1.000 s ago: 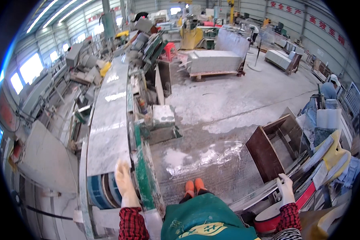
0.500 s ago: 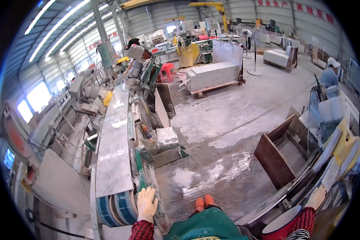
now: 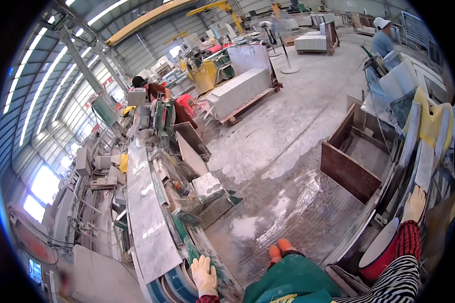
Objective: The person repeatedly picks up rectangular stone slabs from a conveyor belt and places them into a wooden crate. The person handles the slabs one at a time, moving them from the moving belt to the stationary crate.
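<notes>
My left hand (image 3: 204,276), in a pale glove, lies with fingers spread on the green-and-grey side frame (image 3: 210,252) of a belt machine. Beside it, the blue belt roller (image 3: 179,284) shows at the near end of a long flat grey slab (image 3: 149,222). At the right, my gloved right hand (image 3: 414,204) reaches out with its fingers stretched against the near end of a long pale stone strip (image 3: 425,164). Whether it bears any of the strip's weight I cannot tell. A red basin with a white rim (image 3: 380,247) stands just below that wrist.
A brown open-topped wooden box (image 3: 350,171) stands on the wet floor. Yellow cloth (image 3: 432,118) drapes over the right-hand rack. Stacked pale blocks (image 3: 242,93) sit on a pallet ahead. One person (image 3: 151,90) bends by the machine; another person (image 3: 383,40) stands far right.
The view has turned and tilted, so the machine slants more and the bending person shows better. My right hand still touches the strip's end; my left stays on the frame, fingers spread.
</notes>
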Demonstrator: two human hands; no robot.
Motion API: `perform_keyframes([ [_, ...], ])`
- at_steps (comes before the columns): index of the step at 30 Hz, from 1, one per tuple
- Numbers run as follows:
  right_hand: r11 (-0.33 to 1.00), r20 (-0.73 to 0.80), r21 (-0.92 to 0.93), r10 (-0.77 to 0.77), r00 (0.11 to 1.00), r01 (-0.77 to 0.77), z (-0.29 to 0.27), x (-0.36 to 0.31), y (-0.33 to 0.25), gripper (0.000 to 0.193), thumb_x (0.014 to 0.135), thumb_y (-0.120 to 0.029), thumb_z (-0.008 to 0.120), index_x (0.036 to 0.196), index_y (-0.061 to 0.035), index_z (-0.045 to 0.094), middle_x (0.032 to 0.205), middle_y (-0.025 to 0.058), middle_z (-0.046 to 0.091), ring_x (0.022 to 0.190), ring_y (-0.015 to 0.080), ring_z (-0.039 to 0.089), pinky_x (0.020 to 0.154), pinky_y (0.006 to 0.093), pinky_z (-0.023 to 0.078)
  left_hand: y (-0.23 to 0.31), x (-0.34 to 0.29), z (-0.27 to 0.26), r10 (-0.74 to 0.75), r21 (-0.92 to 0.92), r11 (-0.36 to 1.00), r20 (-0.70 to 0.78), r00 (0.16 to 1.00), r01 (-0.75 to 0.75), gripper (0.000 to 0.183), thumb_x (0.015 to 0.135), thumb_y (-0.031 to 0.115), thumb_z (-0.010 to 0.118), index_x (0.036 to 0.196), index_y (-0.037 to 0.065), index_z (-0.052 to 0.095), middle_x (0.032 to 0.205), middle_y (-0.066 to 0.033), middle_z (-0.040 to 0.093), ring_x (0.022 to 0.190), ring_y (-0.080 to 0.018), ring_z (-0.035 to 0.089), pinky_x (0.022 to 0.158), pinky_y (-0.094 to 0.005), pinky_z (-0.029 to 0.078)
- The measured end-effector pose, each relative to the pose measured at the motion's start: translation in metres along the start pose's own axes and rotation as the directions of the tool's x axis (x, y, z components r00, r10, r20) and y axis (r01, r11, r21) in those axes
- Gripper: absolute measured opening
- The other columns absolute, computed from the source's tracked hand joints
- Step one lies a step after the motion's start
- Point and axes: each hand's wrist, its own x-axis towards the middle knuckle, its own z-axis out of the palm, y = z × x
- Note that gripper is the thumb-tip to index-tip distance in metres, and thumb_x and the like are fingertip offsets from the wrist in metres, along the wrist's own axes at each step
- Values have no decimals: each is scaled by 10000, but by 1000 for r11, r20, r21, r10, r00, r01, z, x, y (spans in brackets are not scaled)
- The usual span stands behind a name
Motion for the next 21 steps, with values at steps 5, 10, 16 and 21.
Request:
perform_keyframes([
  [5,1000,0,6,0,1000,0,-2,-6,-1,417,945,-124,649,1330,-9,538,1311,173,559,1254,355,535,1028,459,457,-7,0,-1,55,13,998,-7,998,-55,426,771,89,759,1188,26,700,1314,-157,674,1274,-446,531,1118,-526,397],
  [10,1000,1,-12,10,1000,-10,-4,-11,-2,443,941,-146,661,1348,-23,537,1315,169,560,1262,348,531,1039,455,451,-6,-1,-5,44,10,999,-20,999,-43,413,770,95,757,1175,37,699,1307,-144,672,1267,-445,534,1110,-531,399],
  [16,999,51,7,33,998,-33,-15,-16,-8,443,947,-139,656,1354,-14,533,1327,179,562,1270,357,536,1053,458,456,-7,-4,-5,26,-9,1000,-44,999,-27,396,772,99,752,1162,53,703,1288,-139,676,1266,-448,531,1100,-531,407],
  [21,1000,-19,-4,0,1000,0,-10,-23,-4,432,948,-141,657,1343,-19,533,1325,177,565,1255,357,541,1031,458,461,-9,-3,-4,41,-13,999,-63,997,-42,377,773,93,749,1146,59,710,1269,-129,680,1258,-447,533,1087,-530,415],
])
